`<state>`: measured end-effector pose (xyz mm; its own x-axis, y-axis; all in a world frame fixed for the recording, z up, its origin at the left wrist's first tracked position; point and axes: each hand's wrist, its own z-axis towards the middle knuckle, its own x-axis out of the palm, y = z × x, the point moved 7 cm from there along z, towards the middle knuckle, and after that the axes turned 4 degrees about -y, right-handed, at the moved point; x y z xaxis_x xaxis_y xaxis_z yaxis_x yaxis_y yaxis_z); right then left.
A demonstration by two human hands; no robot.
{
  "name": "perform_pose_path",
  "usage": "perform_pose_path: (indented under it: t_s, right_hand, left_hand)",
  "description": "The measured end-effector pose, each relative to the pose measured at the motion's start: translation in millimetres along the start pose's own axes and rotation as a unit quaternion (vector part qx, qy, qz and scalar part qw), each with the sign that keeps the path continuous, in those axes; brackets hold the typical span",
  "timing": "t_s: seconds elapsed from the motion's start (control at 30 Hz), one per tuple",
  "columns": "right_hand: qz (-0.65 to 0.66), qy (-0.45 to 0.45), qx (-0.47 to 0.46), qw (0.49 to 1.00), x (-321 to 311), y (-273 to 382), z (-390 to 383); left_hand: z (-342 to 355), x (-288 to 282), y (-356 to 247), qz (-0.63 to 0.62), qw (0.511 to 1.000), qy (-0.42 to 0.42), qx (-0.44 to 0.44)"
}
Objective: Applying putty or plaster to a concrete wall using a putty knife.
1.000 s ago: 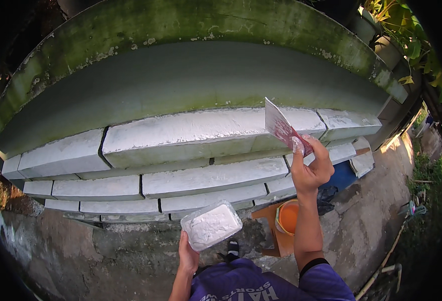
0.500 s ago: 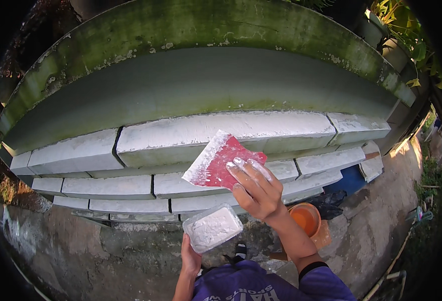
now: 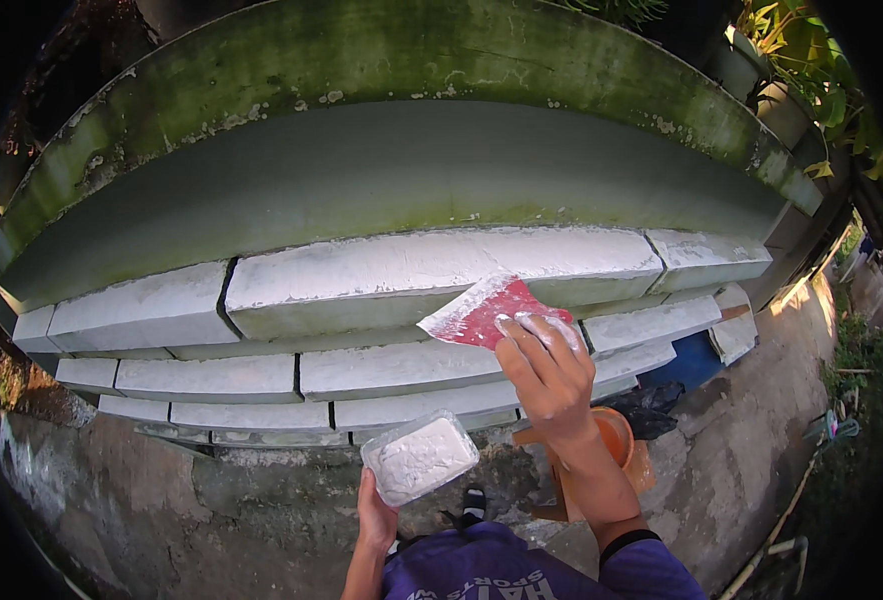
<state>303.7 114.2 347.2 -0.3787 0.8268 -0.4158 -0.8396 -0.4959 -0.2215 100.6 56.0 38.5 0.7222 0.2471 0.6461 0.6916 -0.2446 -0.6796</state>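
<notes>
My right hand (image 3: 551, 375) grips a red putty spreader (image 3: 501, 312), its wide blade smeared with white paste. The blade lies over the front edge of a long pale block (image 3: 441, 262) whose top is coated in wet-looking white; whether it touches cannot be made out. Lower down, my left hand (image 3: 375, 515) holds a clear plastic tub (image 3: 469, 470) by its left side. White putty (image 3: 421, 460) with a rough surface fills the tub. White smears mark the fingertips of my right hand.
More pale blocks (image 3: 211, 376) lie in stepped rows with dark gaps between them. Behind rises a mossy green wall (image 3: 361, 70). An orange bucket (image 3: 613, 437) stands right of my body, beside a black plastic bag (image 3: 651, 410). Plants (image 3: 806, 70) hang at the far right.
My right hand has shifted right with the spreader, and the blade now sits flatter near the block's front edge. My left hand and the tub have barely moved.
</notes>
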Motion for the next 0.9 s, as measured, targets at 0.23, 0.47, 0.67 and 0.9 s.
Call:
perform_pose_path:
  t_s: [0.23, 0.47, 0.67, 0.9]
  right_hand:
    - [-0.064, 0.011, 0.029, 0.997, -17, -34, -16]
    - [-0.058, -0.026, 0.065, 0.996, -11, -30, -15]
    - [0.037, -0.06, 0.08, 0.994, 12, 21, 7]
    - [0.086, -0.111, 0.045, 0.989, 25, 51, 20]
  left_hand:
    - [4, 0, 2, 0.003, 1.0, -0.009, -0.001]
    - [4, -7, -1, 0.011, 1.0, -0.023, 0.016]
    - [-3, -4, -11, 0.008, 0.999, -0.028, 0.021]
    - [-11, -10, -17, 0.011, 0.999, -0.037, 0.025]
